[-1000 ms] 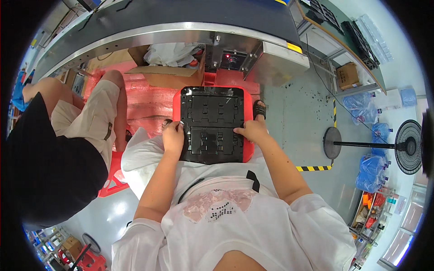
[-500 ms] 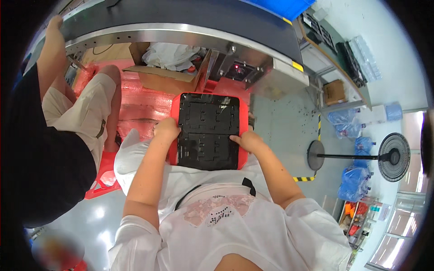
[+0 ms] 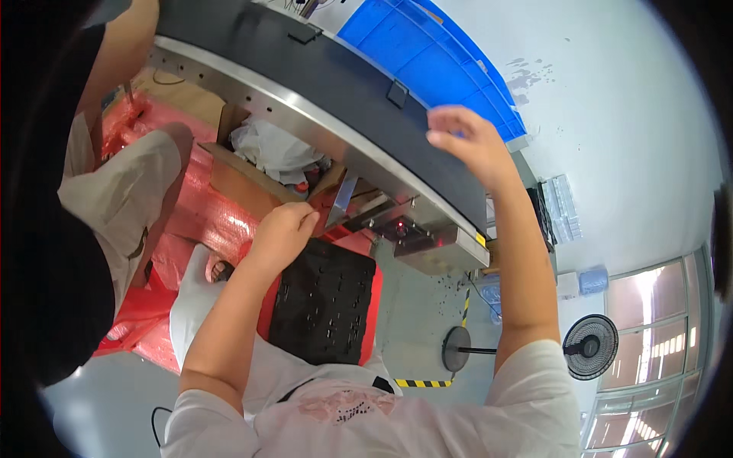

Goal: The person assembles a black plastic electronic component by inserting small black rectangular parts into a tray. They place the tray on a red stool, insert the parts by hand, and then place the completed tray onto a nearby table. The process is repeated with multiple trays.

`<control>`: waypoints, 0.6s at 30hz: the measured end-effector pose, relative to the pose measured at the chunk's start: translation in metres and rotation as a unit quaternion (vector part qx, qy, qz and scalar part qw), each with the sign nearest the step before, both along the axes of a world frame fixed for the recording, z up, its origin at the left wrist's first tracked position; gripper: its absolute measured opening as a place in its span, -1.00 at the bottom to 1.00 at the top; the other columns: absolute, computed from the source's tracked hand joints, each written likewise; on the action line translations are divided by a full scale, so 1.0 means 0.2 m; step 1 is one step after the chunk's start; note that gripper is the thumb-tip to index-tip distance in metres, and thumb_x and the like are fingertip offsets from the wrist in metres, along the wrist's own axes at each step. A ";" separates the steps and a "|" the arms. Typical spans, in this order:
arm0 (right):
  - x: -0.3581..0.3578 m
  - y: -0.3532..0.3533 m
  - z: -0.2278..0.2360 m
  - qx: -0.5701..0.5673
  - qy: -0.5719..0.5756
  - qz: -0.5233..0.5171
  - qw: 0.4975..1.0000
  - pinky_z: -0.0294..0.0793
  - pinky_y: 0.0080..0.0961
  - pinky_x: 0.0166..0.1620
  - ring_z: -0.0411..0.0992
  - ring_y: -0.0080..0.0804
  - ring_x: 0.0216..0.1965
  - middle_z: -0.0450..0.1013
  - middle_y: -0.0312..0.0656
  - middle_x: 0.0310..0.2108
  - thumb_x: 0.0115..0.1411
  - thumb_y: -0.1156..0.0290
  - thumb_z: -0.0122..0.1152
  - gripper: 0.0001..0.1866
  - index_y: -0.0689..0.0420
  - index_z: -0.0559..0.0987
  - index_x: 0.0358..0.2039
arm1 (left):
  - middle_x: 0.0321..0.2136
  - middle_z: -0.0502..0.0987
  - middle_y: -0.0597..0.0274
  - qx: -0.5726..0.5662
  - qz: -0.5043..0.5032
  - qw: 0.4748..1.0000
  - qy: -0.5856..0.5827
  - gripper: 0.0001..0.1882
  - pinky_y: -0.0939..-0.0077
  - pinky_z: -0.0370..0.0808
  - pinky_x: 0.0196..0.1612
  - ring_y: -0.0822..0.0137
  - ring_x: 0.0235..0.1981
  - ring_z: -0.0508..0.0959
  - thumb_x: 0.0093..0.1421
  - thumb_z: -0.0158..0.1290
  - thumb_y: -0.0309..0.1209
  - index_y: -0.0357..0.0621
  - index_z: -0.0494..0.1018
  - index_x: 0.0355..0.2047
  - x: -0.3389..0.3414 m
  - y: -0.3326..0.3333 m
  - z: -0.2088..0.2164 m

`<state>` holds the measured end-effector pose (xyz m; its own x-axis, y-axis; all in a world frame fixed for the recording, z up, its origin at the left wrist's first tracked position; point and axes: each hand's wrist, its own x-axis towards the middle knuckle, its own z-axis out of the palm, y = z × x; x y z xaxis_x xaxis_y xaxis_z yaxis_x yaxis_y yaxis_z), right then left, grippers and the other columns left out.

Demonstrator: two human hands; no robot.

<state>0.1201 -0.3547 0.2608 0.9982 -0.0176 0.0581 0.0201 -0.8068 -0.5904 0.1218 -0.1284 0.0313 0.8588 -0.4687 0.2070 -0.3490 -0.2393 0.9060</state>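
On my lap rests a red tray filled with flat black moulded pieces. My left hand hovers over the tray's far left corner, its fingers curled in toward the thumb; whatever they hold, if anything, is hidden. Out over the black conveyor belt, my right hand is raised with fingers bent and apart from the thumb, nothing visible between them. A small dark square piece lies on the belt to the left of that hand. Another small dark piece lies farther along the belt.
Beyond the belt stands a blue bin. A metal control box with a red light hangs under the belt's near end. Below is an open cardboard box with white bags. A co-worker's arm reaches across at left. A fan stands right.
Both hands have left the tray's sides. My right hand has moved up and forward over the belt, and my left has risen slightly. The view has shifted, showing more belt and blue bin.
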 end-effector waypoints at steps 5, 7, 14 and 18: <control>0.51 -0.34 -0.21 -0.229 0.000 -0.026 0.973 0.20 -0.35 0.14 0.26 -0.12 0.08 0.26 0.09 0.06 -0.15 0.21 0.37 -0.29 0.23 0.38 0.03 | -0.58 0.42 0.11 -0.165 0.049 0.963 -0.209 -0.88 0.46 0.35 -0.43 0.25 -0.54 0.42 0.14 0.01 -0.47 -0.30 0.47 -0.40 0.17 -0.01 0.43; 0.58 -0.45 -0.22 -0.206 0.077 -0.024 0.975 0.19 -0.36 0.15 0.23 -0.12 0.11 0.26 0.07 0.07 -0.13 0.24 0.36 -0.29 0.20 0.36 0.06 | -0.56 0.41 0.12 -0.128 0.070 0.934 -0.325 -0.89 0.46 0.34 -0.43 0.25 -0.52 0.41 0.13 0.01 -0.49 -0.29 0.47 -0.38 0.38 -0.08 0.56; 0.29 -0.37 -0.14 -0.291 -0.114 -0.076 0.947 0.39 -0.44 -0.10 0.39 -0.24 -0.21 0.39 -0.11 -0.30 -0.11 0.37 0.31 -0.53 0.21 0.51 -0.13 | 0.08 0.22 -0.08 0.231 0.049 0.819 -0.522 -0.42 0.21 0.21 0.12 0.02 0.11 0.24 0.01 0.06 -0.38 -0.11 0.24 0.10 1.03 -0.33 0.68; -0.12 -0.14 -0.10 -0.055 -0.200 -0.072 0.976 0.32 -0.63 -0.21 0.33 -0.43 -0.30 0.37 -0.26 -0.36 -0.04 0.51 0.23 -0.66 0.27 0.55 -0.18 | 0.24 0.00 -0.15 0.333 -0.134 0.885 -0.297 -0.35 0.23 0.08 0.23 -0.09 0.25 0.04 0.06 -0.07 -0.38 0.02 0.12 0.21 1.28 -0.49 0.65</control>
<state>0.0952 -0.3832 0.2408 0.8827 -0.1279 0.4522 0.1128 -0.8764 -0.4681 0.3774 -0.2259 0.1618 0.5301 -0.8272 0.1863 -0.8417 -0.4869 0.2333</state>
